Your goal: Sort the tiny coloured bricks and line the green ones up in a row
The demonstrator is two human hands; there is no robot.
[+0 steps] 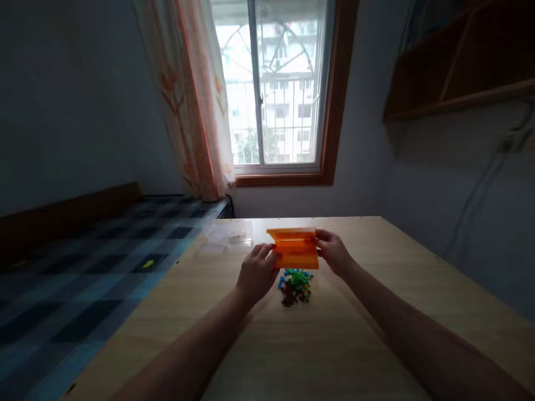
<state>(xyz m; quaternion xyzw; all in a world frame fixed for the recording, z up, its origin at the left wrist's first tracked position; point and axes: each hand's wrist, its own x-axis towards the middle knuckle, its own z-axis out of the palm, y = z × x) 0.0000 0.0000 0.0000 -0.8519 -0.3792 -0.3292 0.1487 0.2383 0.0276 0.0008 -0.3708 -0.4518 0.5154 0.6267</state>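
Observation:
Between my two hands is an orange translucent plastic box [296,257], raised a little above the table, with what looks like a folded-back flap or lid along its far edge. The fingers of my left hand [258,271] close on its left end. At the opposite end, my right hand [333,253] grips the box with thumb and fingers. Just below it on the table lies a small heap of coloured plastic pieces [296,287], green, blue and brown, too small to make out singly.
A clear plastic container [228,235] rests at the far left of the wooden table [200,312]. A bed with a checked cover [137,245] adjoins the table's left side, with a small yellow item [148,264] on it. Behind are a curtain [194,111] and a window [280,100].

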